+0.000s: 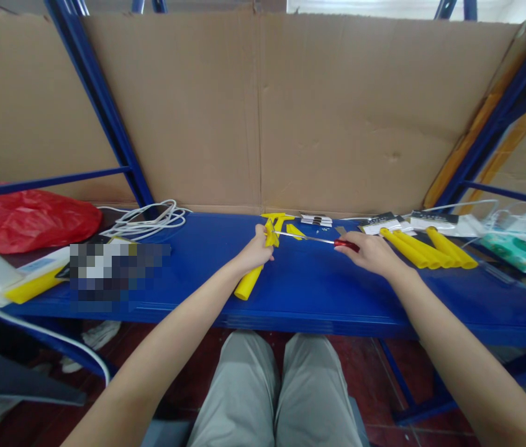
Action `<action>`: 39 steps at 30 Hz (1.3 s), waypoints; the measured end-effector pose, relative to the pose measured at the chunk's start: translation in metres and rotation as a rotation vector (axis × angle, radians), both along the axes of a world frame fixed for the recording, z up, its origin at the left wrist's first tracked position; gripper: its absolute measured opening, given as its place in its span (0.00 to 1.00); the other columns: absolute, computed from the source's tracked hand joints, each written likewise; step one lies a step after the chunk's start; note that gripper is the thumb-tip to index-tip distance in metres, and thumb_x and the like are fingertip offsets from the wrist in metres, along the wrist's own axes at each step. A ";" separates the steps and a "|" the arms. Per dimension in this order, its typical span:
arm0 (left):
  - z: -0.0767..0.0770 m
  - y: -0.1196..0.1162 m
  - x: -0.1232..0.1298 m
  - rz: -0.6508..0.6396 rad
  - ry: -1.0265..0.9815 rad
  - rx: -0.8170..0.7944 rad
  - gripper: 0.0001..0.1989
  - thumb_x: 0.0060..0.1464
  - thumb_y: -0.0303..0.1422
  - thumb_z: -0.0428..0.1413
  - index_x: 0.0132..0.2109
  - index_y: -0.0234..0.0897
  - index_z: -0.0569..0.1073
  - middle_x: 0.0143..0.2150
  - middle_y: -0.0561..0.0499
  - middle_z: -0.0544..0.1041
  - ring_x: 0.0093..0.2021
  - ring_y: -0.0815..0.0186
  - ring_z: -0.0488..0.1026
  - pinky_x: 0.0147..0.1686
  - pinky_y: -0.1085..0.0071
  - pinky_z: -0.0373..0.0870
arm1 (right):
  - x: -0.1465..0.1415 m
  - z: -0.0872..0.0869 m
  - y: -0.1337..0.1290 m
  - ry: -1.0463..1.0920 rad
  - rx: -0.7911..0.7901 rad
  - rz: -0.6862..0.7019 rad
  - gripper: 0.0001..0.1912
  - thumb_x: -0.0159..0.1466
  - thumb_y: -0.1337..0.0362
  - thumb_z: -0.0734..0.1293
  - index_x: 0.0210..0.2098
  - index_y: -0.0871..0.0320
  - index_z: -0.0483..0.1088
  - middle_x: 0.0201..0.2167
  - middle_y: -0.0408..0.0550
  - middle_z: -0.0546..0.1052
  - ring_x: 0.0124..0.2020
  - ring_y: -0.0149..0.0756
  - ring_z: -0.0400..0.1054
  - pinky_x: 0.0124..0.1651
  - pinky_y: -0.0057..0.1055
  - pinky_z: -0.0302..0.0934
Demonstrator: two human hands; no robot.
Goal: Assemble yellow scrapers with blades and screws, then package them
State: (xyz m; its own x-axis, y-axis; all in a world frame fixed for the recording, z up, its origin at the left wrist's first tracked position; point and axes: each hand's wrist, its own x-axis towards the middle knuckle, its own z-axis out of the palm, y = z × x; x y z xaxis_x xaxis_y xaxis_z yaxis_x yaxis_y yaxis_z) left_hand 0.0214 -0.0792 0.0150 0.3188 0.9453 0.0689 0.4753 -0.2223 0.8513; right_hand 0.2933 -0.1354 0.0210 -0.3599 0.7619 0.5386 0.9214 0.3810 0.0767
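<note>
My left hand [259,249] is closed around a yellow plastic part [271,234], whose flared end sticks up past the fingers. A yellow tube [248,284] shows below that hand; whether it joins the part is hidden by the fingers. In my right hand [369,249] is a screwdriver with a red handle [348,245]. Its long metal shaft [307,238] points left, and the tip reaches the yellow part. Just behind the left hand lie more yellow pieces [294,231] on the blue table [318,298].
Several yellow tubes [418,249] lie at the right, near black-and-white packets [434,220] and a green packet [507,247]. A small white stack [316,220] sits at the back. White cable [155,218] and a red bag [30,217] are at the left. Cardboard [337,112] walls the back.
</note>
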 end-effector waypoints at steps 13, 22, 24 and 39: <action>0.001 -0.001 0.001 0.005 0.041 0.010 0.18 0.52 0.22 0.46 0.46 0.39 0.49 0.28 0.55 0.67 0.18 0.74 0.63 0.16 0.80 0.57 | 0.001 -0.003 0.001 -0.017 0.008 -0.014 0.12 0.63 0.55 0.59 0.36 0.55 0.68 0.33 0.50 0.77 0.31 0.40 0.71 0.30 0.30 0.57; -0.001 -0.001 0.000 0.008 0.036 0.020 0.17 0.52 0.22 0.47 0.47 0.39 0.49 0.33 0.51 0.69 0.18 0.75 0.63 0.15 0.80 0.56 | 0.001 -0.003 0.002 0.019 0.037 -0.068 0.05 0.60 0.61 0.62 0.31 0.55 0.64 0.30 0.48 0.76 0.27 0.38 0.70 0.26 0.29 0.54; -0.001 -0.001 0.000 0.001 0.028 0.017 0.17 0.53 0.22 0.46 0.47 0.38 0.49 0.34 0.50 0.69 0.18 0.75 0.63 0.15 0.80 0.56 | 0.000 -0.001 0.000 0.003 0.044 -0.047 0.08 0.61 0.59 0.60 0.30 0.55 0.65 0.31 0.50 0.76 0.29 0.39 0.70 0.27 0.30 0.55; -0.001 -0.001 0.001 0.005 0.037 0.003 0.16 0.54 0.23 0.46 0.48 0.38 0.49 0.35 0.49 0.69 0.19 0.75 0.64 0.14 0.81 0.55 | 0.001 -0.004 0.003 0.081 -0.042 -0.021 0.08 0.60 0.58 0.63 0.32 0.55 0.66 0.28 0.47 0.76 0.26 0.37 0.69 0.27 0.28 0.56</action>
